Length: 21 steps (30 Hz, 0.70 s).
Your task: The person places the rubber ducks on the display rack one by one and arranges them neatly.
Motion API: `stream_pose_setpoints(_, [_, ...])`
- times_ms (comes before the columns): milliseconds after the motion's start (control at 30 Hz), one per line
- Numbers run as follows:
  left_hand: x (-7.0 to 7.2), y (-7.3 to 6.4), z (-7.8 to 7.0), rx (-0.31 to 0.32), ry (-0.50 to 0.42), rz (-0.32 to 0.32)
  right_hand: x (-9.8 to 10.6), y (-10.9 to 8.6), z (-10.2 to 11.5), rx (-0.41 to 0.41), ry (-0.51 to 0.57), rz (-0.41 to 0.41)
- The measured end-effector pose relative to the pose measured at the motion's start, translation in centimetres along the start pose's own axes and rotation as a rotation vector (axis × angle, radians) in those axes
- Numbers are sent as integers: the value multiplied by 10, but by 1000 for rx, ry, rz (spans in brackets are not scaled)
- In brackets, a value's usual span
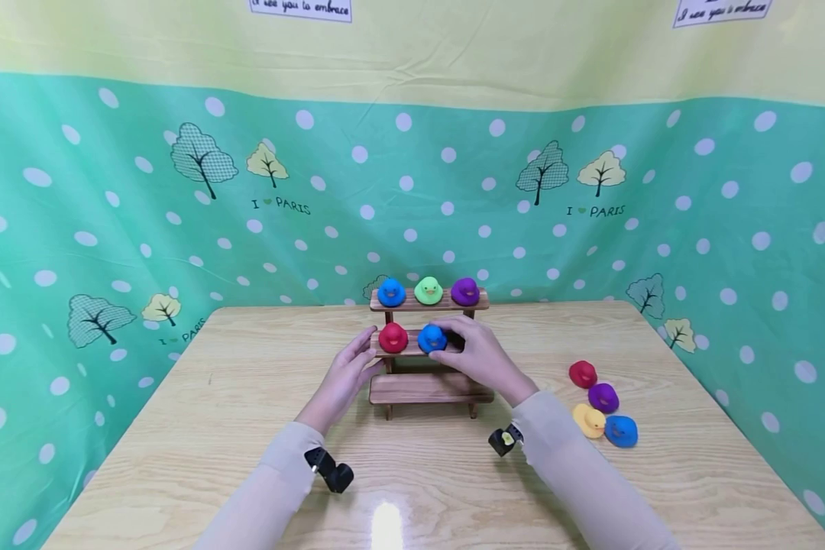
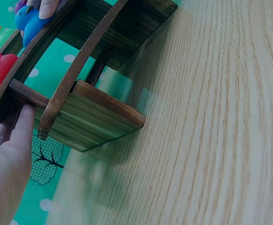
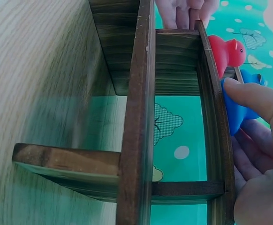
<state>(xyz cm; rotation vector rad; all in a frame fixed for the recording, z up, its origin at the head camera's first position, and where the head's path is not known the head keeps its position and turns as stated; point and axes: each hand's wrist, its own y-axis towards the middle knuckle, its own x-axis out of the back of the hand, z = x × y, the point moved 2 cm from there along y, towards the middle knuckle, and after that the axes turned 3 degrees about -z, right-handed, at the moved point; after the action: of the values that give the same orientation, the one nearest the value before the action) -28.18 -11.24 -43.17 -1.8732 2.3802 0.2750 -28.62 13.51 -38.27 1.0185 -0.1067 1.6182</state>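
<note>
A blue rubber duck sits on the middle tier of a wooden three-tier stand. My right hand pinches this duck, thumb on one side and fingers on the other, as the right wrist view shows. Beside it on the same tier is a red rubber duck. My left hand is at the stand's left end, its mostly straight fingers touching the end of the middle tier. The top tier carries blue, green and purple ducks.
On the table to the right lies a loose group of ducks: red, purple, yellow and blue. A green dotted cloth hangs behind and at both sides.
</note>
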Motion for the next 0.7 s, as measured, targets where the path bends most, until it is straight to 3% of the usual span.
stream_pose_setpoints(700, [0,0,1,-3,-15,-3,0,-1,2,-31,-8,26])
